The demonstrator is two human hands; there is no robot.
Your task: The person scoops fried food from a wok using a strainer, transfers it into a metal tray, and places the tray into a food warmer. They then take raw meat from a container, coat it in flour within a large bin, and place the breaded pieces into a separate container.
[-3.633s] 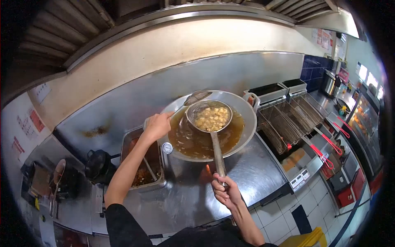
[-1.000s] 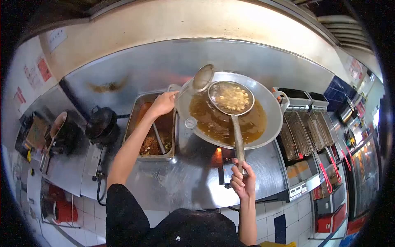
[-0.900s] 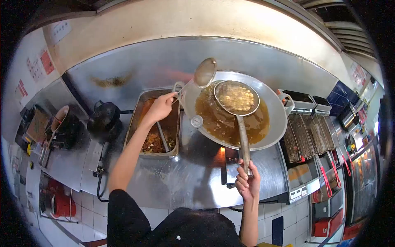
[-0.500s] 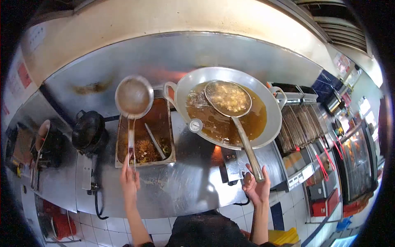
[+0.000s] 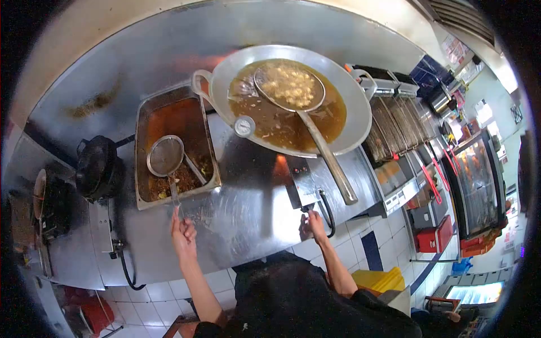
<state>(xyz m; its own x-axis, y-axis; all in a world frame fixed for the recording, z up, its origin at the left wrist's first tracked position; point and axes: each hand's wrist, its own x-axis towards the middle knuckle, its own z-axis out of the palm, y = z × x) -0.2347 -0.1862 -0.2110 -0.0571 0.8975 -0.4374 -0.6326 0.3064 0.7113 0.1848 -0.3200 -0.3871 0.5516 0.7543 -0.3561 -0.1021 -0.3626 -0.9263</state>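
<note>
My left hand (image 5: 183, 234) is at the counter's front, its index finger stretched to the handle end of a small round strainer (image 5: 165, 156); the other fingers are loosely bent. That strainer rests in a rectangular metal tray (image 5: 214, 187) of brown oil and crumbs. My right hand (image 5: 314, 226) has its fingers closed at the burner knob (image 5: 307, 208) on the stove front. Above it juts the handle of a large skimmer (image 5: 327, 155), leaning on the wok rim (image 5: 287, 53) unheld. Its basket holds frying pieces (image 5: 290, 87) in bubbling oil.
A dial thermometer (image 5: 244, 127) sits at the wok's near left rim. Left of the tray is a black pan (image 5: 98, 168). Fryer baskets (image 5: 400, 124) with red handles stand to the right. A yellow container (image 5: 380, 280) is on the tiled floor side.
My left hand has lowered the strainer into the tray and loosened its hold. My right hand has left the skimmer handle and moved down to the burner knob. The view has tilted.
</note>
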